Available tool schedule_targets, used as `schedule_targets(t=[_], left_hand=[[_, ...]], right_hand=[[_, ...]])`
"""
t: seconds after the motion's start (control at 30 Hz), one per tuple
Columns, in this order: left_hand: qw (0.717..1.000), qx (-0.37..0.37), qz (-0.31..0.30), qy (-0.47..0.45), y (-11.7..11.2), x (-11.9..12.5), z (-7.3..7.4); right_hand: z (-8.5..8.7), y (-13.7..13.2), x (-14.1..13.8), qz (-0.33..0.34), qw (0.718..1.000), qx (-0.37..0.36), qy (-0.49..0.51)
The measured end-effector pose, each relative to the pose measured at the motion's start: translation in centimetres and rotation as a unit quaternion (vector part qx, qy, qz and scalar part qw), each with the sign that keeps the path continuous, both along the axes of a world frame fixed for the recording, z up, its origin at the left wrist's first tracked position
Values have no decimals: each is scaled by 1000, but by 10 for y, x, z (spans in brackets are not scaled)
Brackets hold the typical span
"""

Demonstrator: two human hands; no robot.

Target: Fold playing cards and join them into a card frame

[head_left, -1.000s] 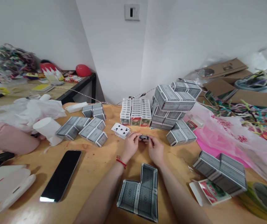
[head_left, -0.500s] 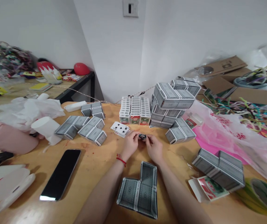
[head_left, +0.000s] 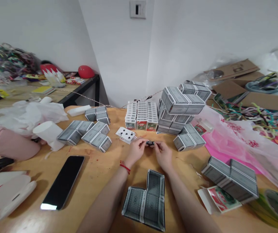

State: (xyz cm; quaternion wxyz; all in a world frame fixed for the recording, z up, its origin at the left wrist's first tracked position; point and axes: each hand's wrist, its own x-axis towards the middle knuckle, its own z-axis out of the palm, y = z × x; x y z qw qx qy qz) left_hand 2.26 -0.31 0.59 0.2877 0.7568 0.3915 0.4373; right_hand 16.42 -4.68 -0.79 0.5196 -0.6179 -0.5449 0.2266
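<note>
My left hand (head_left: 136,150) and my right hand (head_left: 162,154) are closed, fingertips pinching opposite ends of a small bent playing card (head_left: 150,143). Its dark patterned side shows, and the fingers cover part of it. Just behind my left hand, a few loose playing cards (head_left: 125,133) lie face up, a five of spades on top. Between my forearms sits an L-shaped block (head_left: 144,202) built of grey-backed cards. Past my hands, card boxes (head_left: 141,116) stand in three rows.
More grey card blocks stand at the left (head_left: 96,137) and right (head_left: 189,137), with a tall stack (head_left: 183,100) behind. A black phone (head_left: 63,181) lies left of my arm. An opened card box (head_left: 220,198) and green-yellow tape roll (head_left: 273,207) are at the right, near a pink plastic bag (head_left: 226,136).
Both hands keep their pinch on the card, and my right hand has shifted slightly to the right. The whole view has moved a little; the other things stay put.
</note>
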Motion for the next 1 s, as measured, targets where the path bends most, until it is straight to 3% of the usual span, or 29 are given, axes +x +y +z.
schedule_targets(t=[0.2,0.57,0.8,1.0], left_hand=[[1000,-7,10,-9,-1,3,2],[997,-56,48,-34,6,5,-10],[996,-33,80,-11,6,5,-12],[998,1,65,20,3,5,-8]], right_hand=[[2,-1,-2,-10,1000,-9,-23],[5,-5,-5,9,997,-9,-73],[2,-3,-8,21,998,-3,-65],[1,-1,-7,-3,999,-3,-32]])
